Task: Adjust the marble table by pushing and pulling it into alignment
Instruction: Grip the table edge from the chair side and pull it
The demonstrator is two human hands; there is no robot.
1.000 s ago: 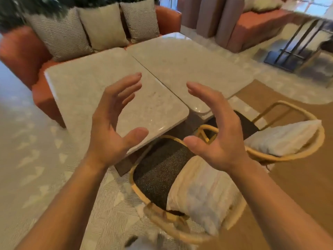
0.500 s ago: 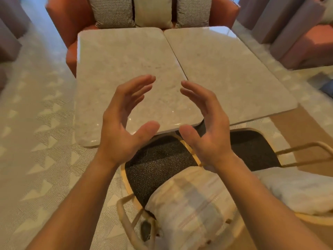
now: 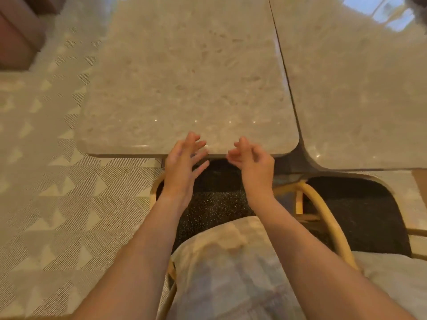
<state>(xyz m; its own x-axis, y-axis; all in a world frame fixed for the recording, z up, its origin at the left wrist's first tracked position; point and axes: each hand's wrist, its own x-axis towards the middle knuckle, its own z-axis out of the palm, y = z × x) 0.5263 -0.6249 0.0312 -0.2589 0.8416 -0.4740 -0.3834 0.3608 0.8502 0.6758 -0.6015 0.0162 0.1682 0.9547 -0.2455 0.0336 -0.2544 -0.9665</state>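
Reaching toward the near edge of the marble table (image 3: 184, 88), both hands are at the start of the job, not in the middle of it. The left hand (image 3: 182, 165) has its fingers spread wide, their tips over the table's near rim; whether they touch the stone cannot be told through the blur. The right hand (image 3: 251, 162) is loosely curled, fingers bent in toward the same edge, holding nothing. Neither hand has a firm grip on the slab.

The marble table fills the middle of the view, and a second marble table (image 3: 360, 88) stands just beside it on the right, with a thin dark seam running between them from far to near. The near edge of the left table sits farther away than the near edge of the right one, so the two fronts are not flush. Judging from that step, the alignment is left to do: a grip on the rim, then probably a pull toward the person.

A rattan chair (image 3: 323, 204) with a dark speckled seat stands below the hands, with a pale cushion (image 3: 231, 273) on it, over patterned carpet (image 3: 57, 204).

No brand, label or writing can be read anywhere.
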